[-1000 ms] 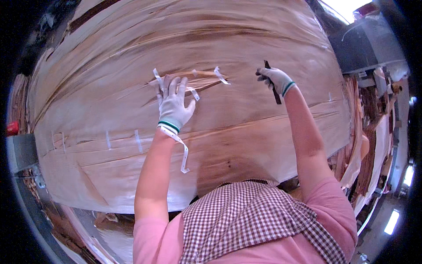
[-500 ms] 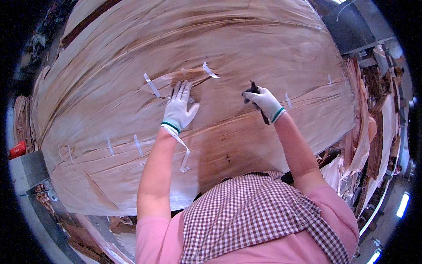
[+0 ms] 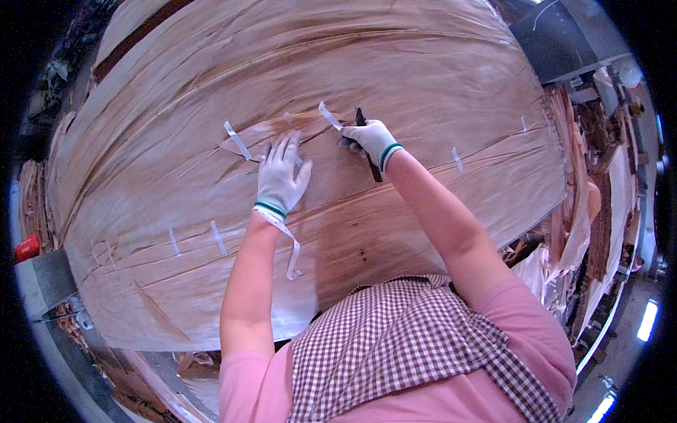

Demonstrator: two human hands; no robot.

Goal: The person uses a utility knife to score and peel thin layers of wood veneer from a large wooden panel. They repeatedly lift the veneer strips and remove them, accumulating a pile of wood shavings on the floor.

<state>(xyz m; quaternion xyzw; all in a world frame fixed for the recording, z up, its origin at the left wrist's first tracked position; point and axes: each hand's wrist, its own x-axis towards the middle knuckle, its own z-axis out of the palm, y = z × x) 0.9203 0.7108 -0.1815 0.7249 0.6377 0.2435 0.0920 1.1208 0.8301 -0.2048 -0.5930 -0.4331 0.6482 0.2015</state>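
Leftmost, near the edge of the frame, a red object [image 3: 27, 249] sits by a grey block [image 3: 46, 282], with a pile of brown sheets [image 3: 32, 201] just above. From there a broad, wavy, light-brown wood sheet [image 3: 437, 84] fills most of the frame, its near edge curving along the lower left. Short pale tape strips [image 3: 174, 241] cross a long seam at the left of the sheet. Further along, left of the frame's centre, the left hand [image 3: 281, 173], in a white glove with a green cuff, lies palm down on the sheet, fingers extended and slightly spread, gripping nothing. A dotted white tape length [image 3: 293, 257] trails from its wrist. Above its fingertips runs a split [image 3: 271, 127] showing orange-brown wood, with a white strip [image 3: 238, 141] at its left end and another white strip [image 3: 329, 115] toward its right. Close by that second strip, just right of centre, the right hand [image 3: 369, 141], gloved alike, is closed around a dark, narrow tool [image 3: 374, 166], which slants down to the right; whether its fingers touch the strip, I cannot tell. Rightward, another strip [image 3: 457, 159] crosses a seam, a dark grey box [image 3: 557, 42] stands at upper right, and ragged brown sheets [image 3: 606, 218] are piled along the right side.
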